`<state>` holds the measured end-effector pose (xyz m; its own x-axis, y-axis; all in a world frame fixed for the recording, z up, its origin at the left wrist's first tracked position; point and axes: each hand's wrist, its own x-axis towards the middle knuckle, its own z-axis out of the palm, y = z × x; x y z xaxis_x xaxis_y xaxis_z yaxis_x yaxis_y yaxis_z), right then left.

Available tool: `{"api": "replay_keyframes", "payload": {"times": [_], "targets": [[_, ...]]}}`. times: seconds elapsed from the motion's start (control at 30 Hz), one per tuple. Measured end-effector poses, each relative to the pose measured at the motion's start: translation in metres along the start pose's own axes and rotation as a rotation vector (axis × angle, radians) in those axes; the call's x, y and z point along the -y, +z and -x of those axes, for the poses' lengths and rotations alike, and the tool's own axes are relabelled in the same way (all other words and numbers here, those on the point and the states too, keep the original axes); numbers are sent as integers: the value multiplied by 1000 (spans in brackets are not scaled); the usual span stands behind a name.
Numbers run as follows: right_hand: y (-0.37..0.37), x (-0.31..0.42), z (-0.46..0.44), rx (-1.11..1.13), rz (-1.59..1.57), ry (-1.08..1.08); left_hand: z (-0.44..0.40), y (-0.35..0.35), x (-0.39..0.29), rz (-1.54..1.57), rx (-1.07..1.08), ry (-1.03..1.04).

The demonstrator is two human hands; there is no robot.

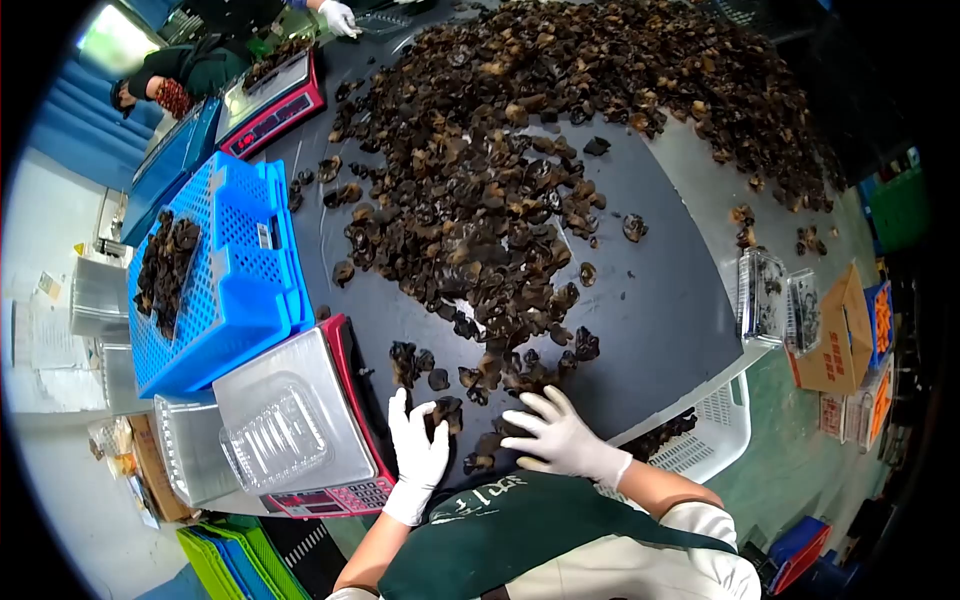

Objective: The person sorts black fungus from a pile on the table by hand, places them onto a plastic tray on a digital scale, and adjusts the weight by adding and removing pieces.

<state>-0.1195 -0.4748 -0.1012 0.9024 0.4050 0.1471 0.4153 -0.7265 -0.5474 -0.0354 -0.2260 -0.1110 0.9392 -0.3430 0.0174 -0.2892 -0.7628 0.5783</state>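
Note:
My left hand (pixel 420 447), in a white glove, is at the front edge of the dark table with its fingers apart. Its fingertips are beside a dark wood ear mushroom (pixel 448 414), perhaps touching it. To the right, my right hand (pixel 560 440), also gloved in white, spreads its fingers over a few mushroom pieces (pixel 487 452). Neither hand visibly grips anything. Beyond both hands lies a large heap of brown-black wood ear mushrooms (pixel 480 230). On my left, a clear plastic tray (pixel 278 440) rests on the steel plate of a red scale (pixel 345 370).
Blue crates (pixel 240 330) with mushrooms on top stand left, behind the scale. A white basket (pixel 725 425) is below the table's right edge. Clear boxes (pixel 762 295) and a cardboard box (pixel 840 340) are at right. Another person's gloved hand (pixel 338 17) shows at the far end, near a second scale (pixel 270 120).

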Motion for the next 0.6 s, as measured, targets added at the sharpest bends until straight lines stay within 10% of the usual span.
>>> {"api": "replay_keyframes", "payload": {"times": [0.43, 0.6], "targets": [[-31, -37, 3, -546, -83, 489, 43, -29, -18, 199, 131, -157], [-30, -47, -27, -450, 71, 442, 55, -29, -14, 45, 586, -136]]}}
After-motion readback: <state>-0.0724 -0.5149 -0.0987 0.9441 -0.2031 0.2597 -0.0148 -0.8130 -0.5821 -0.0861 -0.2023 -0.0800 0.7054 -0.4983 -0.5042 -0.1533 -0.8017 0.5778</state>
